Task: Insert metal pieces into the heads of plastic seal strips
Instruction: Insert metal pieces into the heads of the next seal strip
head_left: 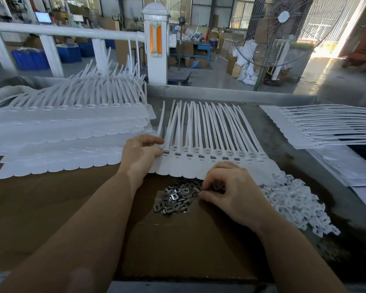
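Far left of both hands: stacked sheets of seal strips [68,132], heads apparently unfilled. Left hand [141,157] holds down the left end of the working sheet [211,157], fingers curled at its first head. Between the hands, about seven heads show grey metal inserts; the two or three heads above the right hand look empty. Right hand [230,193] pinches at the pile of metal pieces [175,199], just below the sheet. Right of it: white plastic bits [294,204]. Judgement: this sheet nearly done, stacks remain.
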A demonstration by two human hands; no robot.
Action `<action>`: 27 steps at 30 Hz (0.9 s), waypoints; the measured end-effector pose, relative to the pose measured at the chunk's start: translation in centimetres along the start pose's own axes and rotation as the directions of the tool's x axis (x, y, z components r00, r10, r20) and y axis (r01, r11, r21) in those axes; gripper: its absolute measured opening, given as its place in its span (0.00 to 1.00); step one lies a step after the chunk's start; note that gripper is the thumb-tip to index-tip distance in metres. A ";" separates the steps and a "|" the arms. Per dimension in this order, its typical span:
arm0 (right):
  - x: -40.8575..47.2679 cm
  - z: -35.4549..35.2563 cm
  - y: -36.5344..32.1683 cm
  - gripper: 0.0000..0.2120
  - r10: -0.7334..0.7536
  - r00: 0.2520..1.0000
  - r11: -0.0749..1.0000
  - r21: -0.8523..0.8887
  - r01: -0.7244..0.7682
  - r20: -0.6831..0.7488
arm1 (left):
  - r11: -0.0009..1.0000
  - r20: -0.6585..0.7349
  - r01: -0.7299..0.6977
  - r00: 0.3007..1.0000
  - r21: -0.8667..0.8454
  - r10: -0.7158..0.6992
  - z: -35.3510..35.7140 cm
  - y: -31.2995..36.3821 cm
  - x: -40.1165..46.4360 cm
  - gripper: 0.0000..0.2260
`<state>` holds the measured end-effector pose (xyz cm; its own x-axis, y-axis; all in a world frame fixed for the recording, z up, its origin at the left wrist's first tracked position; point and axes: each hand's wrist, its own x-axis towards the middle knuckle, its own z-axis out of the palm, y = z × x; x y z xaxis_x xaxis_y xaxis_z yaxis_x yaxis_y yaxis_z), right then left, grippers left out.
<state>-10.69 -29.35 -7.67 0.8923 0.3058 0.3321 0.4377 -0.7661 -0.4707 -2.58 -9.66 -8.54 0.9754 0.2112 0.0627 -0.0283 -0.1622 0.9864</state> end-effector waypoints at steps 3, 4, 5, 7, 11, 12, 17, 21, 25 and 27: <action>0.0 0.1 -0.1 0.09 -0.005 0.998 0.997 0.076 0.010 -0.060 | 1.000 -0.002 0.001 1.000 -0.001 -0.001 0.0 0.1 0.0 0.13; 0.0 0.1 -0.1 0.08 0.004 0.996 0.994 0.105 0.005 -0.093 | 1.000 -0.001 -0.002 1.000 -0.001 0.002 0.0 0.0 0.0 0.13; 0.0 0.2 0.0 0.07 0.022 0.992 0.990 0.138 -0.004 -0.126 | 1.000 -0.001 -0.006 1.000 0.000 0.006 0.0 0.0 0.0 0.13; 0.0 0.2 0.2 0.05 0.063 0.981 0.979 0.201 -0.025 -0.186 | 1.000 -0.002 -0.011 1.000 0.002 0.011 0.0 0.0 0.0 0.13; 0.1 0.2 0.6 0.04 0.169 0.946 0.952 0.296 -0.084 -0.276 | 1.000 -0.004 -0.006 1.000 0.007 0.006 0.1 0.0 -0.1 0.12; 0.1 0.2 0.7 0.03 0.186 0.938 0.946 0.310 -0.091 -0.293 | 1.000 -0.004 -0.007 1.000 0.006 0.007 0.0 0.0 -0.1 0.12; 0.2 0.2 0.8 0.03 0.194 0.920 0.950 0.299 -0.089 -0.340 | 1.000 -0.005 -0.007 1.000 0.008 0.007 0.0 0.0 -0.1 0.12; 0.3 -0.4 1.2 0.05 0.249 0.897 0.940 0.314 -0.133 -0.364 | 1.000 0.000 -0.004 1.000 0.007 0.004 0.0 0.0 -0.1 0.11; 0.7 -1.6 1.6 0.05 0.308 0.873 0.925 0.334 -0.182 -0.378 | 1.000 0.000 -0.010 1.000 0.007 0.010 0.1 0.0 -0.1 0.11; 0.9 -2.1 1.8 0.04 0.335 0.863 0.922 0.319 -0.218 -0.378 | 1.000 -0.001 -0.012 1.000 0.010 0.012 0.0 0.0 -0.1 0.12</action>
<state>-9.29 -31.65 -6.49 0.8750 -0.2062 0.4381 0.2443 -0.5931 -0.7671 -2.70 -9.71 -8.59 0.9749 0.2098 0.0751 -0.0381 -0.1748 0.9839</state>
